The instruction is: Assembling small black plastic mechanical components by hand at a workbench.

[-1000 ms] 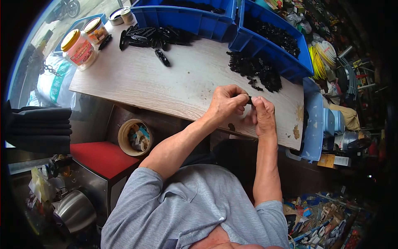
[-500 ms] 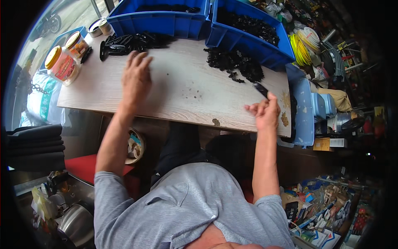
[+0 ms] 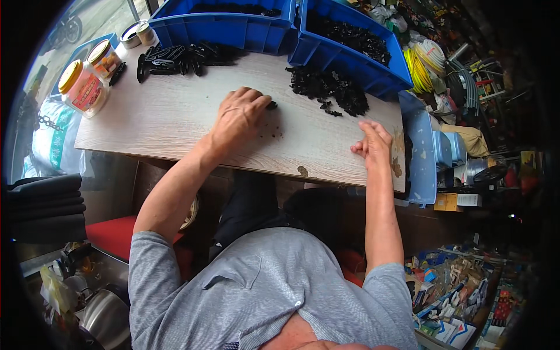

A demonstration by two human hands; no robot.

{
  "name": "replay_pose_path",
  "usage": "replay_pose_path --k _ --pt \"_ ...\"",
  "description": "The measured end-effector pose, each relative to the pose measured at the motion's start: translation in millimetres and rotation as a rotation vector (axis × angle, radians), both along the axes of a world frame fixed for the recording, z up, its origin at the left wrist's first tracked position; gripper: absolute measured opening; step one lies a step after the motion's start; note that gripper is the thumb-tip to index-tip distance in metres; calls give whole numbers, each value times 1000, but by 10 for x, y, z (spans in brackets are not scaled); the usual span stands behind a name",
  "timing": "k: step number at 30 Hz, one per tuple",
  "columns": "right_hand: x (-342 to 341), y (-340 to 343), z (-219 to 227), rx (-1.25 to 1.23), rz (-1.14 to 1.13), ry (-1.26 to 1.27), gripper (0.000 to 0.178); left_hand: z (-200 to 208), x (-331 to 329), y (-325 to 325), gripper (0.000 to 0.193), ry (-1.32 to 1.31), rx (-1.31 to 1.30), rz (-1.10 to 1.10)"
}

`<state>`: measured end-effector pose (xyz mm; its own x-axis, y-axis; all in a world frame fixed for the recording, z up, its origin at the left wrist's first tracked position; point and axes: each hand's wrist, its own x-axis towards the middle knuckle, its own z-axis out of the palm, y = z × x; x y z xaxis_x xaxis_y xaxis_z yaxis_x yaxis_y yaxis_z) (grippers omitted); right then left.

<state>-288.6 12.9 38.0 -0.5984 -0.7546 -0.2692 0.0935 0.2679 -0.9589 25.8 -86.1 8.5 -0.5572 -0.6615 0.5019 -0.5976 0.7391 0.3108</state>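
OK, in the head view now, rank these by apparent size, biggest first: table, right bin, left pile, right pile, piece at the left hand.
1. Table
2. Right bin
3. Left pile and right pile: too alike to rank
4. Piece at the left hand, partly hidden

- On the jar with yellow lid, there is a pinkish-red label with light printed marks; they are too small for me to read.
- On the white sack, a green band carries some written characters, placed one under another; I cannot read them with certainty.
- On the white box end, small dark print seems present, but it is not legible.
- On the white-and-blue packets, at the lower right, no word is clear.
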Motion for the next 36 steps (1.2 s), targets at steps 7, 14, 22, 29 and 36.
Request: replay_pose_path --k 7,14,22,29,36 --pt "248 -243 128 195 154 258 22 45 15 96 33 209 -153 26" --pt "283 -343 174 285 304 474 15 27 -172 647 23 552 207 -55" --pt "175 -180 102 163 305 85 16 -28 -634 699 20 719 443 -125" --pt "387 27 -14 -12 500 -193 18 -10 -957 627 27 725 496 -147" --pt "604 84 25 -93 447 -212 20 -71 -905 531 18 928 1062 -263"
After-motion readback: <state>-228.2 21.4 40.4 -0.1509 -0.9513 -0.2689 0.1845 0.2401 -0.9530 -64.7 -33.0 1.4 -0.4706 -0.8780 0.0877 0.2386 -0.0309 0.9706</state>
